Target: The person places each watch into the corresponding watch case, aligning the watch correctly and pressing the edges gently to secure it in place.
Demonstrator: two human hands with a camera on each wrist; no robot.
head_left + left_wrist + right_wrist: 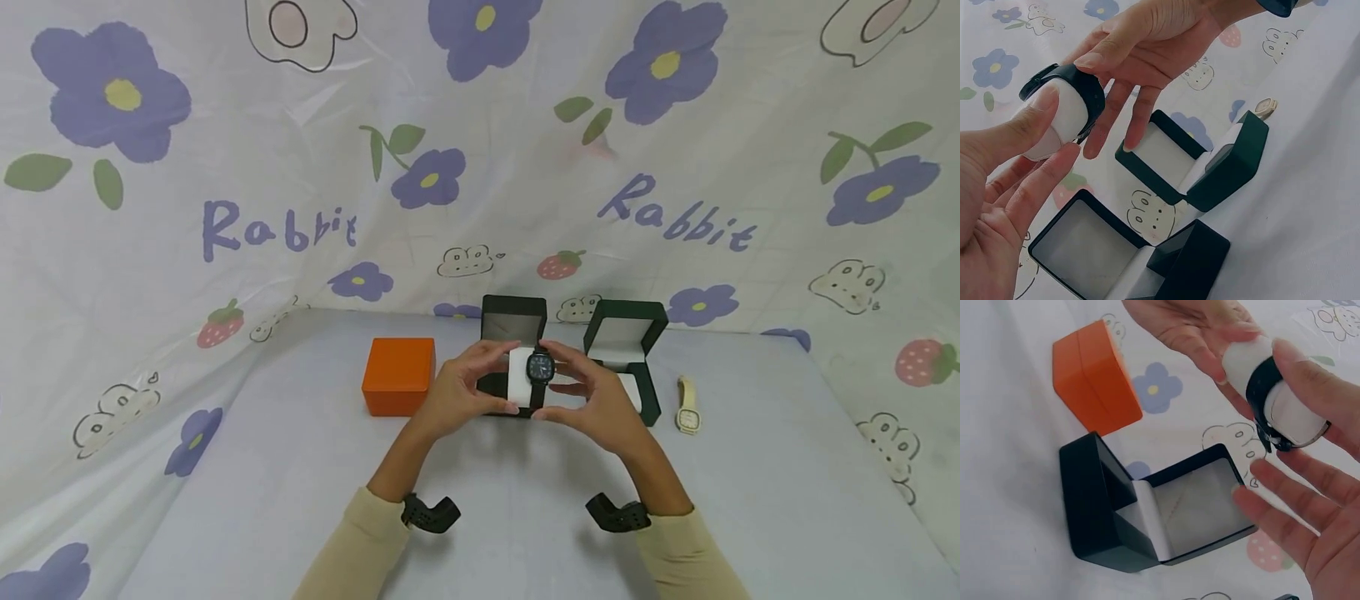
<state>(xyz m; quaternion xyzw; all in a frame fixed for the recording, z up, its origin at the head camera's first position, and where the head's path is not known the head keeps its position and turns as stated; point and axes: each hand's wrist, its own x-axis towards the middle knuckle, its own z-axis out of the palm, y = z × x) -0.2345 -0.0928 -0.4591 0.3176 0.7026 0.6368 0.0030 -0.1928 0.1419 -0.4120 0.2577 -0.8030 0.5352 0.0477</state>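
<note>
Both hands hold a black wristwatch [540, 367], whose strap goes round a white watch cushion [519, 379], above an open dark watch box [513, 310]. My left hand [459, 390] pinches the cushion's bare end between thumb and fingers. The right hand [600, 404] grips the watch side, its thumb on the strap [1088, 87] in the left wrist view; its other fingers spread away. The right wrist view shows the strap's buckle [1280, 442] under the cushion. Inside the dark box [1079, 500] a hollow shows, with a pale lid lining [1200, 500].
An orange box [399, 375] stands closed on the left. To the right, a green watch box [651, 398] sits with its lid up and a white cushion [630, 387] inside. A gold-coloured watch [687, 408] lies beside it. Behind hangs a flower-printed cloth [480, 225].
</note>
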